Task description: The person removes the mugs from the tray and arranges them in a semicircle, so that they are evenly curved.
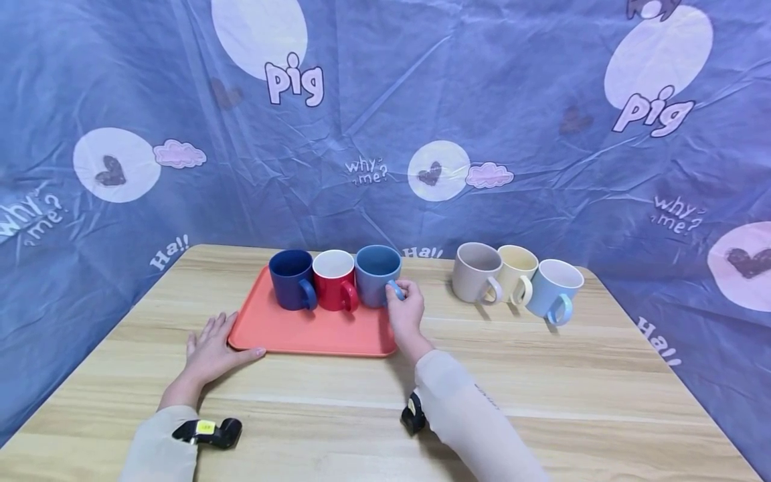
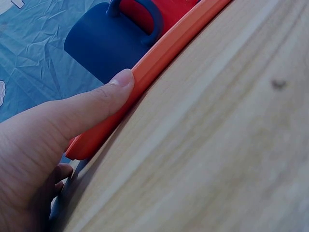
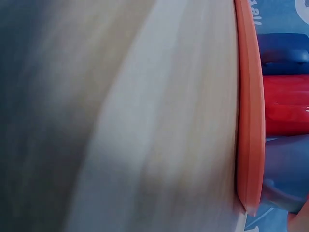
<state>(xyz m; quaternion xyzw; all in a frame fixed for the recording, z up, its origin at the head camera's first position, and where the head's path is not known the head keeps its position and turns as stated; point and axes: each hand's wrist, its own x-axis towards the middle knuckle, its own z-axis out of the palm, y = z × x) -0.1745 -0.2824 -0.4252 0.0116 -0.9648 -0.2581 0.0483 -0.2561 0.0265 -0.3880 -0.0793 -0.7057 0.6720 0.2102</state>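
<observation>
A coral tray [image 1: 313, 335] lies on the table, bearing a row of mugs along its back: a navy mug [image 1: 292, 281], a red mug [image 1: 334, 284] with a white inside and a grey-blue mug [image 1: 376, 281]. At the tray's right side my right hand [image 1: 407, 314] pinches the grey-blue mug's handle. My left hand [image 1: 211, 351] rests at the front left corner, fingers spread along the tray's side. In the left wrist view its thumb touches the tray's front rim [image 2: 159, 55]. Only a sliver of the right hand [image 3: 300, 217] shows in the right wrist view.
To the right of the tray a grey-beige mug [image 1: 476, 273], a cream mug [image 1: 517, 271] and a light blue mug [image 1: 553, 289] stand close together, handles facing front. A blue printed cloth [image 1: 361, 114] hangs behind the wooden table [image 1: 319, 415] and at both sides.
</observation>
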